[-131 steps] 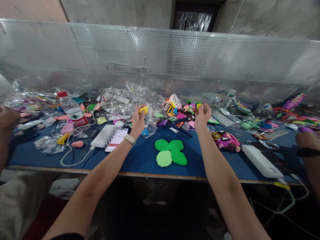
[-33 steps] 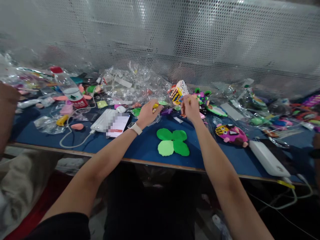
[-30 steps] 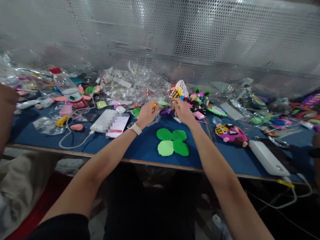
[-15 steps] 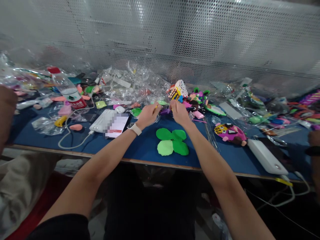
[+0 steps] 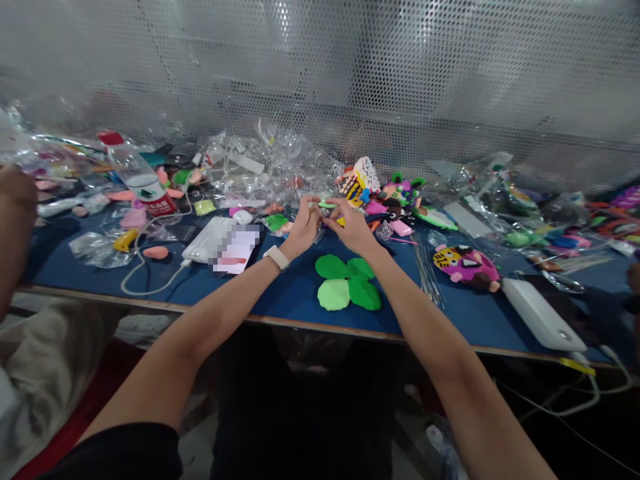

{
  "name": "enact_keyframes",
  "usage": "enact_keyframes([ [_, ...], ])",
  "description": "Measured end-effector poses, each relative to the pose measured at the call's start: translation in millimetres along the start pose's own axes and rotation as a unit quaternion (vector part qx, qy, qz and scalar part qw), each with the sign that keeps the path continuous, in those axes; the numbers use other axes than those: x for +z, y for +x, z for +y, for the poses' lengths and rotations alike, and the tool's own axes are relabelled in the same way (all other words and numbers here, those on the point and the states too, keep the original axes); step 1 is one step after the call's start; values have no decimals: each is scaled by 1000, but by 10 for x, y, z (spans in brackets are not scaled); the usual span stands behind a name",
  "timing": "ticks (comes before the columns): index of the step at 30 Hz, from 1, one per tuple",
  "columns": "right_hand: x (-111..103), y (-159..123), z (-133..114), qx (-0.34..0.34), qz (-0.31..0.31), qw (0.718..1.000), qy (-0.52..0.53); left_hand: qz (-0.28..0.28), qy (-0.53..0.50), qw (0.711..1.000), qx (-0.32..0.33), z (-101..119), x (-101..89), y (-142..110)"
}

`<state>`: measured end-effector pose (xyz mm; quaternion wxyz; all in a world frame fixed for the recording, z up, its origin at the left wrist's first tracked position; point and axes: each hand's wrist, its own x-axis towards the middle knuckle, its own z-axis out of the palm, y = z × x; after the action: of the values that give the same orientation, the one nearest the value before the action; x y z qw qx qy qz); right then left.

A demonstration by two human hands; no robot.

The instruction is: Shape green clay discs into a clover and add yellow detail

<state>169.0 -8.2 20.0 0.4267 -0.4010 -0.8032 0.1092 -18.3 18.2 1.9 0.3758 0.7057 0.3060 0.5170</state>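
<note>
My left hand, with a white watch on its wrist, is raised over the back of the table with fingers curled together. What it holds, if anything, is hidden by the fingers. Close beside it, my right hand pinches a small yellow piece of clay, mostly covered by its fingers. The fingertips of both hands nearly meet. Below them, on the blue table, lie flat green clay petals in a clover shape: a light green petal at the front left and darker ones, such as a green petal at the front right.
A red-capped bottle, a white power bank and a phone are to the left. Plastic bags line the back. Thin wires, a pink clay figure and a white device lie right. Another person's arm shows far left.
My hands have come closer together, fingertips almost touching. Yellow showed at both hands before; now it shows only at my right fingers. The green petals lie as before.
</note>
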Motion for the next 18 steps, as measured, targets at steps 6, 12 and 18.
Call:
enact_keyframes([
  [6,-2,10,-28,-1,-20,995,-102,-63,-138,984,-89,-35,107,8],
  [12,-28,8,0,7,18,990,-139,-79,-130,985,-87,-1,94,-21],
  [18,-52,2,-6,-5,72,990,-118,-52,-190,975,-103,103,98,-6],
])
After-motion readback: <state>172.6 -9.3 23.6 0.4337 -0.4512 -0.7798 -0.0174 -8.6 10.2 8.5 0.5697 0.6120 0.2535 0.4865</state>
